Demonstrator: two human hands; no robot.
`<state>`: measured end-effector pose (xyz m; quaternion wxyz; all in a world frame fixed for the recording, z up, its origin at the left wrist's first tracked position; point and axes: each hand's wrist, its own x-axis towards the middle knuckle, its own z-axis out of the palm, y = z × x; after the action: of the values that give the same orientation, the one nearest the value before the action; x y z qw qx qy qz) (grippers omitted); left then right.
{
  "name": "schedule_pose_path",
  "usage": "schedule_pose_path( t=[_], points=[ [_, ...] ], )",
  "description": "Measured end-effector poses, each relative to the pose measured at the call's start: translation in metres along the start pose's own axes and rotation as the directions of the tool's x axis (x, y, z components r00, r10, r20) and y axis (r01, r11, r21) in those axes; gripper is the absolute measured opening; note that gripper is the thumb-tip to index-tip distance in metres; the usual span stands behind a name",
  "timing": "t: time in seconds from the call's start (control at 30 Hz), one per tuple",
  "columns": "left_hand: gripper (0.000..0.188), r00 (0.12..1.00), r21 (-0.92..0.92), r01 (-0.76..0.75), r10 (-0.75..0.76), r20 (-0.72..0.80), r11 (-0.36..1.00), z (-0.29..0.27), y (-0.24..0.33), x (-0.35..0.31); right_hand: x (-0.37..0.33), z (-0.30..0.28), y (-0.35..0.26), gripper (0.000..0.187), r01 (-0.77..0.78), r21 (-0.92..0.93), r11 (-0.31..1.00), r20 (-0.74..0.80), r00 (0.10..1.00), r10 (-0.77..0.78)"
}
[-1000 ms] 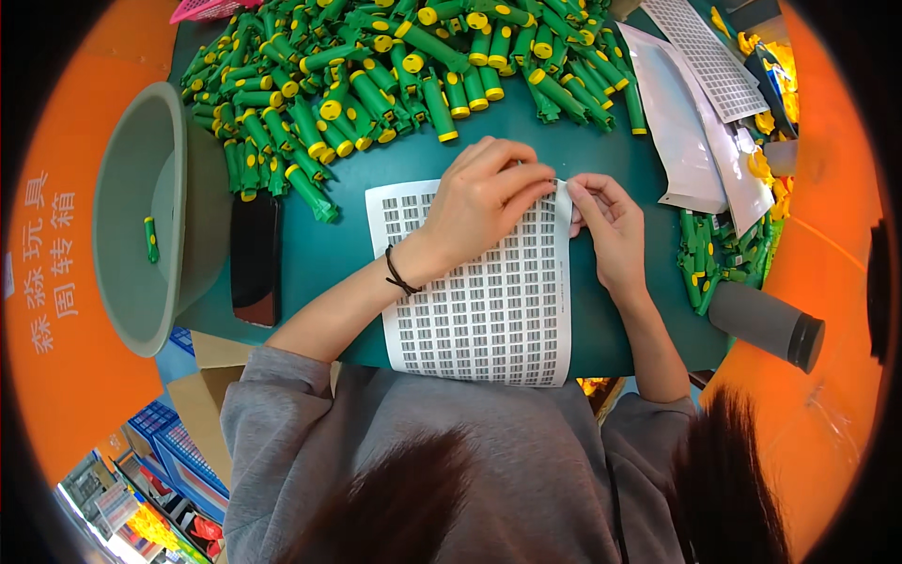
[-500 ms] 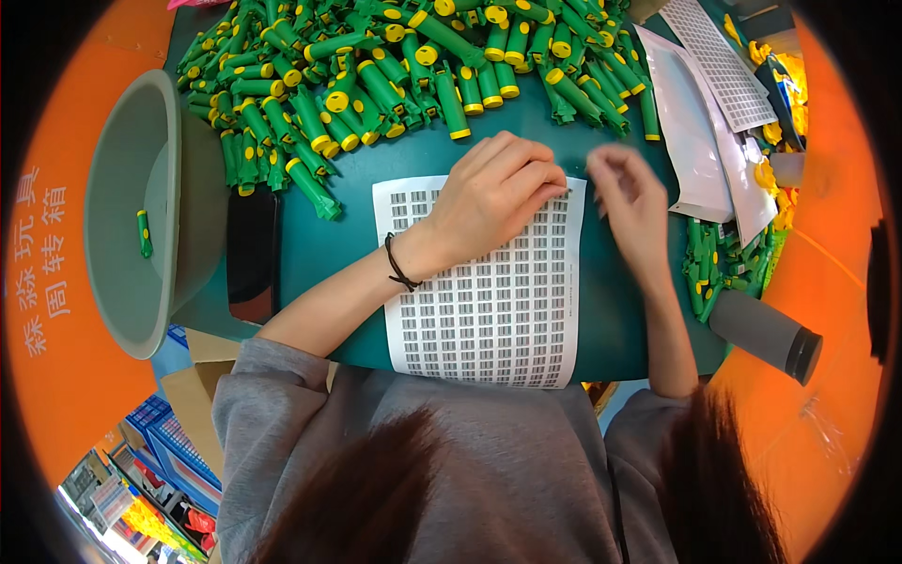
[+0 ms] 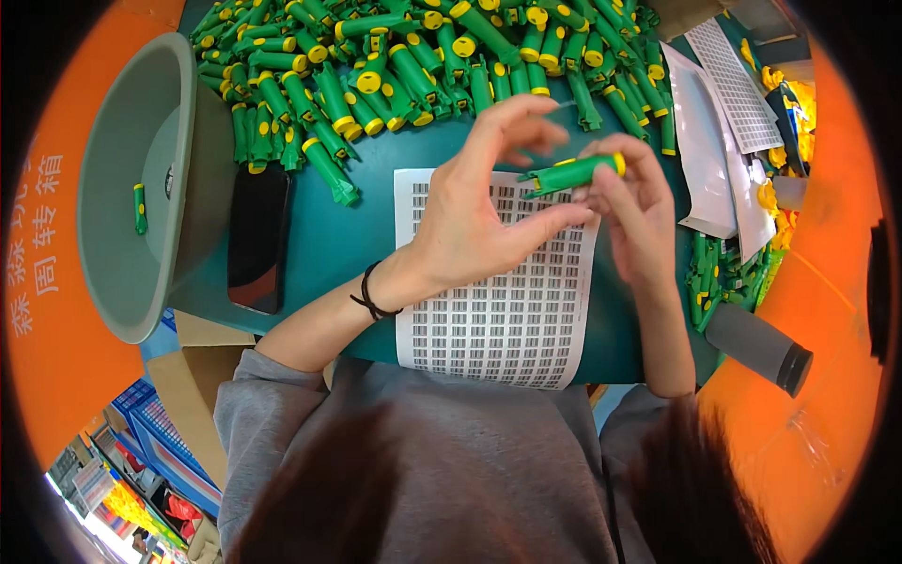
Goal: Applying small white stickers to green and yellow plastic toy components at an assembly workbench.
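Note:
My right hand [image 3: 641, 221] grips a green plastic tube [image 3: 571, 176] by its yellow-capped end, its notched end pointing left. Beside it my left hand [image 3: 460, 226] is raised with thumb and fingers spread apart around the tube's notched end. A faint pale speck shows by the left index fingertip, too small to make out; the fingers there are blurred. Beneath both hands lies a white sheet of small printed labels [image 3: 498, 324], its near edge bending down at the table's front. A heap of similar green tubes [image 3: 404, 70] covers the table's far side.
At left stands a grey-green tub [image 3: 103, 254] with one small green tube [image 3: 140, 209] inside. A black phone [image 3: 256, 240] lies beside it on the green table [image 3: 362, 221]. To the right are white bags [image 3: 700, 155], another label sheet [image 3: 733, 85], green pieces [image 3: 714, 273] and a grey bottle [image 3: 756, 343].
A green tube is now in my right hand, which was empty and blurred before. My left hand has lifted off the label sheet, its fingers spreading from a pinch. The whole view has shifted slightly.

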<state>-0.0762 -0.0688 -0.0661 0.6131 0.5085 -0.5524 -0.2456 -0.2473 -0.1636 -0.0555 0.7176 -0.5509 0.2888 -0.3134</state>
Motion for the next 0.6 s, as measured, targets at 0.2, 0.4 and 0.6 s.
schedule_pose_path(
  t=[0.2, 0.4, 0.6],
  points=[
    [0.053, 0.943, -0.246, 0.333, -0.327, 0.065, 0.91, -0.012, 0.007, -0.002, -0.022, 0.001, 0.018, 0.038, 0.025, 0.027, 0.999, 0.036, 0.999, -0.026],
    [0.007, 0.988, 0.054, 0.118, -0.123, 0.091, 0.992, -0.024, 0.013, 0.003, -0.033, 0.001, 0.022, 0.036, 0.076, -0.058, 0.995, -0.045, 0.996, -0.079],
    [0.008, 0.936, 0.009, 0.254, -0.248, 0.249, 0.967, -0.015, 0.027, 0.006, -0.037, -0.004, 0.025, 0.036, 0.154, -0.109, 0.982, -0.013, 0.988, -0.157]
  ],
)
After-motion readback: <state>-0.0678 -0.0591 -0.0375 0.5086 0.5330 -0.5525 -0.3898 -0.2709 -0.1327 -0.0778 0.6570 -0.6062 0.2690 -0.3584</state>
